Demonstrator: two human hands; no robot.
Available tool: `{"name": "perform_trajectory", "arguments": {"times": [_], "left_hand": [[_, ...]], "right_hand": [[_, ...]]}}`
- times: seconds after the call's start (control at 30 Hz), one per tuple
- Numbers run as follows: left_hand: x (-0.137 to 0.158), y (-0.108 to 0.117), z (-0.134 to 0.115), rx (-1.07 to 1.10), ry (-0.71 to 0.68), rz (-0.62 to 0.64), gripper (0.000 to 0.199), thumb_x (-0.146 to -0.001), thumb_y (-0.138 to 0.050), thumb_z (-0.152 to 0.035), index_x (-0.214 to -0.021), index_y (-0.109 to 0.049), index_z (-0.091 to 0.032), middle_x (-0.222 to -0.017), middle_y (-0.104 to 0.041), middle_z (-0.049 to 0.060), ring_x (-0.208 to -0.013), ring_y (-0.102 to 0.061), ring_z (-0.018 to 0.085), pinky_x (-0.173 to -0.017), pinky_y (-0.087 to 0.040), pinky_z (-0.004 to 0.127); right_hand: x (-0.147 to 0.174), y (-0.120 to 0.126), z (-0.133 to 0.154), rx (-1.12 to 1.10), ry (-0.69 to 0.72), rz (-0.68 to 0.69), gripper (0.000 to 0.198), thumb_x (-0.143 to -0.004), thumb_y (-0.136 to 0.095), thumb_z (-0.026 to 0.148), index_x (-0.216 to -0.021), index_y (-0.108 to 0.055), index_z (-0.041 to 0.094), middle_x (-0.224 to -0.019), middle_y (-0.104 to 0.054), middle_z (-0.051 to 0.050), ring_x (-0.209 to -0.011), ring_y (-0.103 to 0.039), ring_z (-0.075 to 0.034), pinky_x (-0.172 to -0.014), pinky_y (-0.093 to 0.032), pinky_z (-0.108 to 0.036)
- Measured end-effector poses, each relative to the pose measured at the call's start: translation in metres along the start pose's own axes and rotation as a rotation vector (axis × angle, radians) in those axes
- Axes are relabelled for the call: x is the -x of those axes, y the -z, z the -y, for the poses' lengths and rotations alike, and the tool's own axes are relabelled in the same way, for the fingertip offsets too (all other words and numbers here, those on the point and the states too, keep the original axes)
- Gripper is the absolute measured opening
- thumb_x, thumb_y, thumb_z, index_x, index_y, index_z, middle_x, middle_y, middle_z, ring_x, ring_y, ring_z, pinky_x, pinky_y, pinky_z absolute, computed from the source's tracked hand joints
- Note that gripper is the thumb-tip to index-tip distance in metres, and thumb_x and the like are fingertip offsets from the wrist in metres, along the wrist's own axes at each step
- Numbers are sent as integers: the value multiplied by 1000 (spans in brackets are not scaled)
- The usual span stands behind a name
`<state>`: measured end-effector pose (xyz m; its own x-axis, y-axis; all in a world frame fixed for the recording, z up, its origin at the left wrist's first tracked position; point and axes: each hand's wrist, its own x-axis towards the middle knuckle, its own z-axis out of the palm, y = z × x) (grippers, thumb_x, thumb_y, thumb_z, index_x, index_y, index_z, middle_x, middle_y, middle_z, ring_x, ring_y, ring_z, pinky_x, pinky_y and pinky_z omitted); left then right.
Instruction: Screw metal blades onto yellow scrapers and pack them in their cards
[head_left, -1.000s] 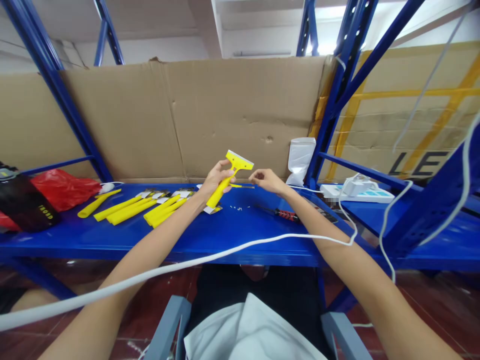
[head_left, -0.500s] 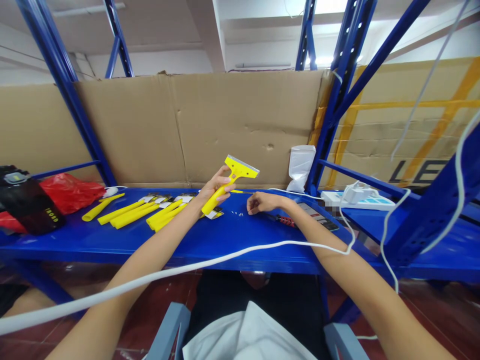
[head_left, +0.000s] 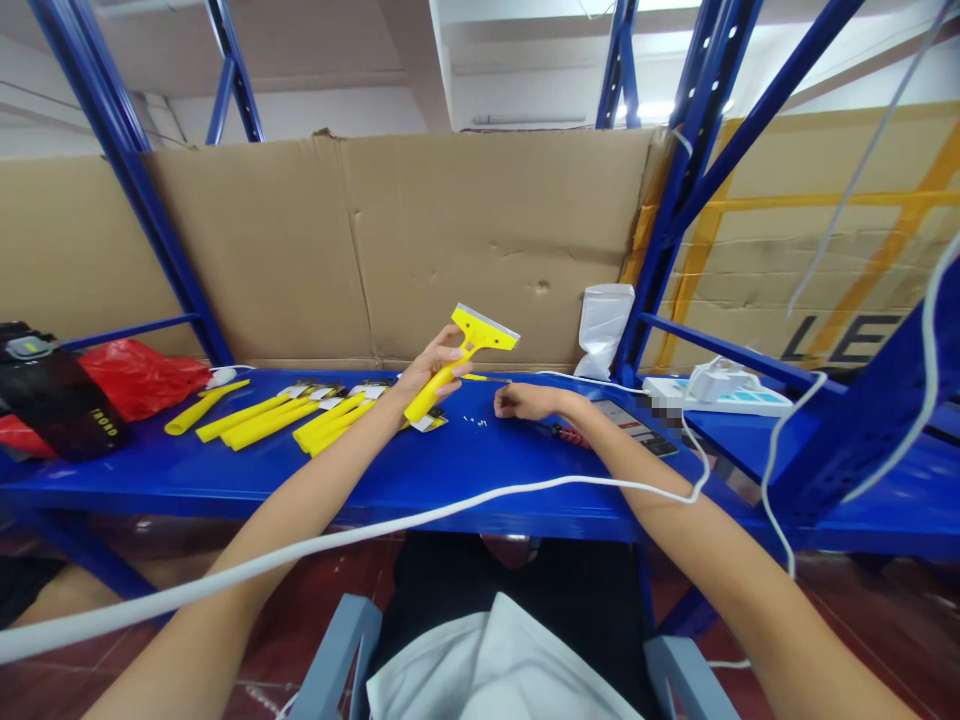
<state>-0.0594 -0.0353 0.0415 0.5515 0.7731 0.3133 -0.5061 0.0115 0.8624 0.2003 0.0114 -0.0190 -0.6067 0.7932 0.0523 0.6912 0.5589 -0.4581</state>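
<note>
My left hand (head_left: 431, 370) is wrapped round the handle of a yellow scraper (head_left: 484, 332), raised above the blue table with its metal blade edge up and to the right. Lower and to the right, my right hand (head_left: 525, 402) rests at the tabletop with fingers curled together; whatever they pinch is hidden. Several tiny pale pieces (head_left: 474, 421), too small to name, lie just left of it. Under my right wrist is a red-and-black handled tool (head_left: 571, 436). Behind my hands lies a thin yellow-ended stick (head_left: 474, 377), partly covered.
Several yellow scrapers (head_left: 262, 425) lie on the left of the blue table (head_left: 450, 480). Beyond them are a red plastic bag (head_left: 146, 378) and a black bottle (head_left: 56, 400). A phone-like slab (head_left: 637, 428) and a power strip (head_left: 757, 400) sit right. A white cable (head_left: 450, 512) crosses in front.
The view has tilted slightly. My left hand keeps the scraper at nearly the same place, and my right hand stays curled by the tiny pieces.
</note>
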Motion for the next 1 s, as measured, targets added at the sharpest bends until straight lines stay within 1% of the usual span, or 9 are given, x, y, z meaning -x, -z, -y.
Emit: {"name": "perform_trajectory", "arguments": {"times": [0.17,0.3,0.37,0.47,0.6,0.7,0.77,0.87,1.0], "left_hand": [[-2,0,1,17,-9,-3,51,-70,-81,-12,-114,-60,-27,-105,-64,1,-57,-50,5,-35,-24,13],[-2,-3,1,4,-8,-21,51,-71,-81,-11,-114,-59,-27,-103,-65,0,-56,-52,6,-34,-25,14],[-2,-3,1,3,-11,-18,52,-70,-82,-11,-114,-59,-27,-100,-65,-1,-55,-53,6,-33,-24,14],[-2,-4,0,7,-6,-29,54,-70,-82,-11,-116,-59,-27,-99,-66,-2,-55,-55,6,-33,-22,15],[-3,-2,1,25,11,-54,57,-70,-82,-11,-119,-60,-27,-101,-67,-2,-55,-57,5,-33,-22,15],[-6,-1,2,37,-9,-68,54,-70,-82,-11,-117,-60,-26,-102,-66,-1,-58,-58,6,-34,-24,14],[-9,0,3,38,-15,-85,54,-71,-81,-10,-117,-58,-27,-104,-66,0,-60,-59,6,-34,-27,13],[-11,1,5,33,-3,-125,57,-72,-82,-9,-120,-56,-27,-109,-68,1,-61,-59,6,-36,-30,13],[-13,1,7,29,2,-163,60,-72,-83,-9,-122,-56,-26,-111,-69,2,-62,-61,7,-37,-31,13]], "right_hand": [[0,-2,4,-18,10,-72,10,-88,-71,11,-85,-73,20,-88,-81,-6,-77,-68,-20,-78,-51,-30],[1,-1,9,-48,44,-172,11,-94,-64,14,-88,-70,21,-84,-81,-5,-75,-70,-19,-76,-52,-29],[2,1,12,-44,69,-277,9,-96,-64,18,-89,-69,21,-83,-79,-4,-74,-68,-19,-76,-51,-30],[2,7,17,-28,106,-511,10,-100,-64,26,-93,-69,21,-86,-77,-4,-78,-65,-20,-81,-50,-32],[7,19,25,-19,148,-874,15,-105,-58,33,-102,-69,22,-102,-76,-9,-91,-66,-24,-91,-54,-37],[13,26,34,-18,188,-1093,19,-109,-55,36,-108,-70,24,-111,-75,-12,-102,-68,-27,-100,-56,-42],[16,29,39,-14,212,-1192,22,-111,-54,39,-111,-70,24,-113,-75,-13,-106,-68,-28,-103,-56,-44],[20,30,44,-1,252,-1311,23,-113,-54,41,-112,-71,24,-114,-75,-14,-104,-69,-27,-101,-59,-45],[21,30,46,11,289,-1376,20,-111,-60,40,-111,-73,25,-111,-76,-13,-99,-71,-26,-97,-61,-45]]}}
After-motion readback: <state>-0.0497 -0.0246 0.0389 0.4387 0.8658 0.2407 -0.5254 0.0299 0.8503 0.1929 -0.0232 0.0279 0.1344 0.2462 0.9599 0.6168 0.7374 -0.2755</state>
